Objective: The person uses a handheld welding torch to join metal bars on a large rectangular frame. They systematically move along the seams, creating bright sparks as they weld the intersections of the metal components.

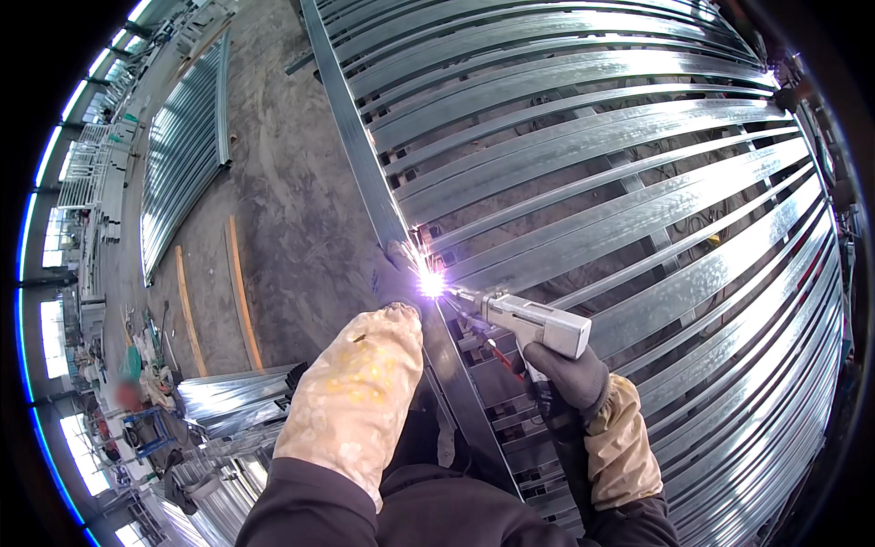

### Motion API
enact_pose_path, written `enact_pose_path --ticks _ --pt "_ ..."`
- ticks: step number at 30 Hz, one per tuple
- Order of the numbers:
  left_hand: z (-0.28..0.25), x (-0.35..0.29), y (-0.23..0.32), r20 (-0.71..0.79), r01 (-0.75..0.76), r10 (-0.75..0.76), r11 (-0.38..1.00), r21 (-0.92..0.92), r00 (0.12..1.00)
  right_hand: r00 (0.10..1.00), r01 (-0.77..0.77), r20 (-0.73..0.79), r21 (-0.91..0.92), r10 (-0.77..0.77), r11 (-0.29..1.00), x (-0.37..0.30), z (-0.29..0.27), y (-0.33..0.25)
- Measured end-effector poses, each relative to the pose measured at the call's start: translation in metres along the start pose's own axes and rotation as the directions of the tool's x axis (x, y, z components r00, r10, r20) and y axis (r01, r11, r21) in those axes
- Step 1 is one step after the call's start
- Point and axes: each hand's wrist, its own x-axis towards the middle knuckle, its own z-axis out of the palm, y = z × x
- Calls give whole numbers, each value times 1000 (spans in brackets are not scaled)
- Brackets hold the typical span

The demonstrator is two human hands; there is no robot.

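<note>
The grey welding gun (533, 324) is gripped tight by the gloved right hand (567, 376); its tip should be kept steady on the shiny metal frame (365, 173). The left hand (387, 342) cannot be told.

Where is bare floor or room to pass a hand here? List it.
Free: the concrete floor between the long frame rail and the leaning metal panel, above the two wooden strips. Crowded: the slatted steel frame, the weld spark by the welding gun, and the tube bundle.

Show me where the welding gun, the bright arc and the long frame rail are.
welding gun (538, 324), head view, on its grey body.
bright arc (430, 284), head view, on the glowing centre.
long frame rail (360, 150), head view, on its upper stretch.
</note>
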Motion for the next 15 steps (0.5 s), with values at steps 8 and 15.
enact_pose_path --ticks 8,15 --pt "-17 -15 28 96 123 -108 979 -161 989 999 40 32 -66 -38 997 -1 -3 7" --pt "-9 -2 6 36 48 -47 999 -20 998 999 51 11 -117 -50 992 -5 -2 6"
